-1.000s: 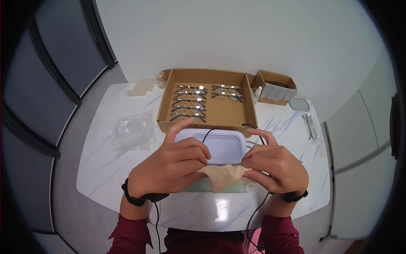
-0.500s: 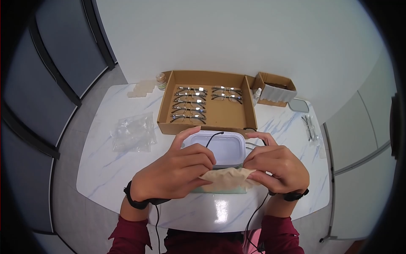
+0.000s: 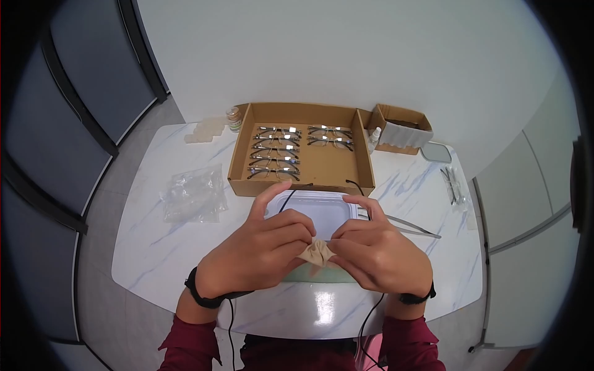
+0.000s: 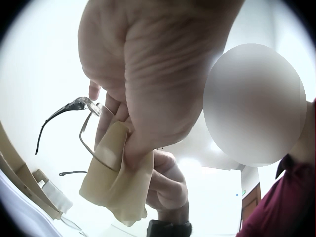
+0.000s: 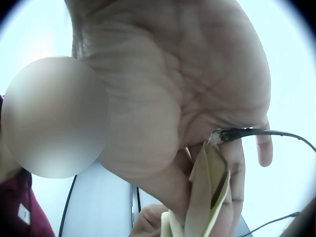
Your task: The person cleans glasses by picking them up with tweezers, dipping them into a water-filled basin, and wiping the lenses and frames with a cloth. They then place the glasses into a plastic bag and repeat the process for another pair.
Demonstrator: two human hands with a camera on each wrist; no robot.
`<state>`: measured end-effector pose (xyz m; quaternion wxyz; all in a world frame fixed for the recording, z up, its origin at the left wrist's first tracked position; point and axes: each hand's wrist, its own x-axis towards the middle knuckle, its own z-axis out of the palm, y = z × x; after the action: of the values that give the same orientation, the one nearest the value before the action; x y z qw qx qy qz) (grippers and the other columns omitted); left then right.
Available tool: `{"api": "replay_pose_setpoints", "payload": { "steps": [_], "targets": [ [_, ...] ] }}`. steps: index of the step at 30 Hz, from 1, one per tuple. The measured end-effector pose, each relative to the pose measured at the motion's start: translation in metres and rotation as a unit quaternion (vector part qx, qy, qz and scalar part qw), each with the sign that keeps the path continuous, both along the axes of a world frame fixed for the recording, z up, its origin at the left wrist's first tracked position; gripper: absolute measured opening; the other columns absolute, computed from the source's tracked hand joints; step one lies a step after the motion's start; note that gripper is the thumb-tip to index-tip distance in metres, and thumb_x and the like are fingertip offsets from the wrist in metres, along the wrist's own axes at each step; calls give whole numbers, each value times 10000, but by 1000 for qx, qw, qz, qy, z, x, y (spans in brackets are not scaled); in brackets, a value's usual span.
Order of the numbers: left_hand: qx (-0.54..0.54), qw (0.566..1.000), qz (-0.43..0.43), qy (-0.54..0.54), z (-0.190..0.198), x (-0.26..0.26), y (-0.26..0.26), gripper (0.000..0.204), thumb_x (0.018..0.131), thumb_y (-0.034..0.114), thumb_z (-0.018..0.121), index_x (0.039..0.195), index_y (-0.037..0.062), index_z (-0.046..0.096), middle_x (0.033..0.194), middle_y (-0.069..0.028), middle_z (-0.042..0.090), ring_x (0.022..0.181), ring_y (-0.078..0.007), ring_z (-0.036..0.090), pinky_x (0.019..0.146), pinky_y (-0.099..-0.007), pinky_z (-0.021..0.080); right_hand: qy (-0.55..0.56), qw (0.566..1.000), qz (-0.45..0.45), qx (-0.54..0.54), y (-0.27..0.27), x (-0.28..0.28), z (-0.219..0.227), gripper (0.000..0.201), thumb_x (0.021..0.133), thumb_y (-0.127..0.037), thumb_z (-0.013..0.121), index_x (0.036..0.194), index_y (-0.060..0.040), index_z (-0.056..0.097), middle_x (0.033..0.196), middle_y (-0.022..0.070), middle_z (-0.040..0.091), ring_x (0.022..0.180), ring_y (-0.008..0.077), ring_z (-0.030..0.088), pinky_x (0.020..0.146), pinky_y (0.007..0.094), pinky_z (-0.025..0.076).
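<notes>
A pair of glasses with dark temples (image 4: 69, 109) is held between both hands, a beige cloth (image 3: 318, 253) wrapped over part of its lenses. My left hand (image 3: 257, 253) pinches cloth and glasses at one side, thumb against the cloth (image 4: 118, 177) in the left wrist view. My right hand (image 3: 380, 256) pinches them at the other side, where a dark temple (image 5: 261, 132) sticks out past the fingers in the right wrist view. Both index fingers are raised. Below the hands are a white tub (image 3: 315, 213) and a pale green sheet (image 3: 328, 274).
Behind the tub stands a cardboard box (image 3: 331, 170) with several glasses in two columns. A clear plastic bag (image 3: 195, 195) lies at left. At right are a small carton (image 3: 399, 130), a spray bottle (image 3: 374, 139), tweezers (image 3: 414, 229), a grey-rimmed dish (image 3: 436, 153) and more glasses (image 3: 455, 185).
My right hand has moved left, closer to my left hand, and the cloth is bunched between them. The glasses have shifted left with it, uncovering the tweezers at right.
</notes>
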<state>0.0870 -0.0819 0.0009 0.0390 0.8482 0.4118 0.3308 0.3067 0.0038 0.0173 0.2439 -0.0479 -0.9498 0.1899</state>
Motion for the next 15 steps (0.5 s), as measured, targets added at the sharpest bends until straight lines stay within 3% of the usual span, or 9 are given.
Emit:
{"api": "replay_pose_setpoints", "payload": {
  "steps": [2,5,9,15],
  "targets": [
    [48,995,57,59,2,2,-2,285,582,32,816,830,74,682,935,35,663,985,-148,642,1156,-599,279,-6,999,-39,35,-3,-2,1,127,751,-34,751,815,6,648,777,72,642,769,221,654,1048,583,393],
    [104,987,106,60,-2,7,-1,297,578,48,818,846,93,700,994,49,662,1033,-146,629,1152,-600,283,16,997,-60,55,-5,-6,0,114,748,-5,714,839,-9,646,726,42,604,754,195,632,1081,556,383],
    [136,981,105,90,-7,6,0,314,581,67,824,871,116,714,1022,60,661,1061,-152,621,1149,-608,280,29,996,-60,58,-5,-7,-1,129,750,-8,715,860,-4,650,716,42,598,752,195,632,1084,558,379],
    [154,981,113,24,0,5,-5,269,589,95,840,827,146,723,1041,66,667,1075,-167,618,1140,-611,276,2,992,-94,89,-3,-3,3,142,752,-7,708,882,-8,651,726,36,598,778,190,640,1084,572,371]
  ]
}}
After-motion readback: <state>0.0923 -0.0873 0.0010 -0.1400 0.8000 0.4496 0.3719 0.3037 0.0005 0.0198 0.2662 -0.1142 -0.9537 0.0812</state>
